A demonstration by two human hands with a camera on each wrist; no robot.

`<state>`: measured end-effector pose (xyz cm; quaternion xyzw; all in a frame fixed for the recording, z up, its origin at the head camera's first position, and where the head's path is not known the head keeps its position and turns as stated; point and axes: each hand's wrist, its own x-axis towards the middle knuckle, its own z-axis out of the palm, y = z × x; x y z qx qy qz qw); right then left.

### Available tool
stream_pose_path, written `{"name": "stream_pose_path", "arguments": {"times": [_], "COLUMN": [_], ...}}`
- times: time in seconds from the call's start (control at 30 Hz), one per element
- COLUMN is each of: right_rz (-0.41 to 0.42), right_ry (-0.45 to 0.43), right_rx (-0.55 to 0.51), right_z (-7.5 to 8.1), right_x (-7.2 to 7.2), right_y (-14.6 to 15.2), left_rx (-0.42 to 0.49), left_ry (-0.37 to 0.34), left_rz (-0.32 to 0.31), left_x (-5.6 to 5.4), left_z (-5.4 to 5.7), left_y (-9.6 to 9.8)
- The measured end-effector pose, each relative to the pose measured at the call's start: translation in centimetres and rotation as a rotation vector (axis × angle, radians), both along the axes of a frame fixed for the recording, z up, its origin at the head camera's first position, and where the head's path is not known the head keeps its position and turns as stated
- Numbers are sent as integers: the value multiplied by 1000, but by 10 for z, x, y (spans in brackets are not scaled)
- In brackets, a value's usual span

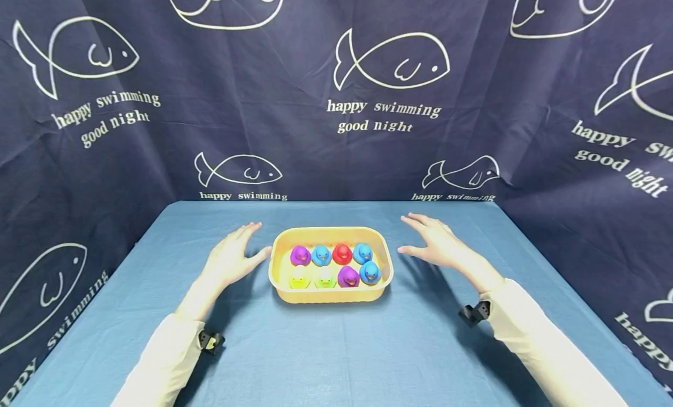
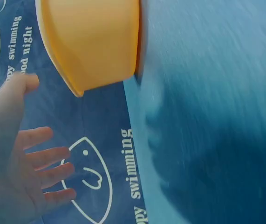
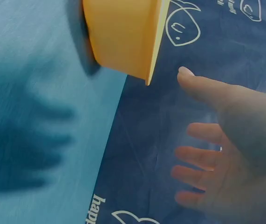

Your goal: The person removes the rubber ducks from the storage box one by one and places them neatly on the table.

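Note:
A pale yellow plastic bin (image 1: 331,296) stands in the middle of the blue table, holding two rows of small rubber ducks. In the back row are a purple duck (image 1: 300,256), a blue duck (image 1: 321,256), a red duck (image 1: 342,254) and another blue one. Yellow, yellow-green, purple and blue ducks make up the front row. My left hand (image 1: 231,260) hovers left of the bin, fingers spread, thumb tip close by its rim. On the other side my right hand (image 1: 433,243) is held apart from the bin, its fingers extended and holding nothing.
The blue cloth-covered table (image 1: 336,354) carries the shadows of both hands. Dark blue curtains (image 1: 305,103) printed with white fish and lettering hang behind it and at both sides. A small black wrist camera (image 1: 475,312) sits at each sleeve cuff.

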<state>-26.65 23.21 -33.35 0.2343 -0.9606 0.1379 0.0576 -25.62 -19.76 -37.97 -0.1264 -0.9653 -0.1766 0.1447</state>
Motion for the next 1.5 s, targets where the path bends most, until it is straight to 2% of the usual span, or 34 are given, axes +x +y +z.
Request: {"name": "stream_pose_path", "arguments": {"times": [0.23, 0.4, 0.57, 0.7, 1.0, 1.27, 1.5], "right_rz": [123, 193, 263, 288, 227, 248, 198], "right_ry": [55, 121, 166, 157, -2, 32, -6], "right_rx": [-118, -173, -205, -197, -119, -61, -42], "right_z": [-3, -6, -10, -15, -23, -29, -30], "right_x": [-7, -12, -17, -20, -21, -23, -25], "right_y": [-16, -33, -47, -56, -70, -78, -84], "left_rx": [165, 284, 426, 513, 552, 537, 558], "left_ry": [-35, -36, -40, -76, -128, -138, -109], "left_rz": [13, -15, -55, -62, -43, -24, -54], "left_x": [-8, -15, -23, -27, -32, -33, -35], "left_z": [-5, -11, -16, -18, -22, -28, -32], "left_y": [7, 11, 18, 24, 33, 35, 37]}}
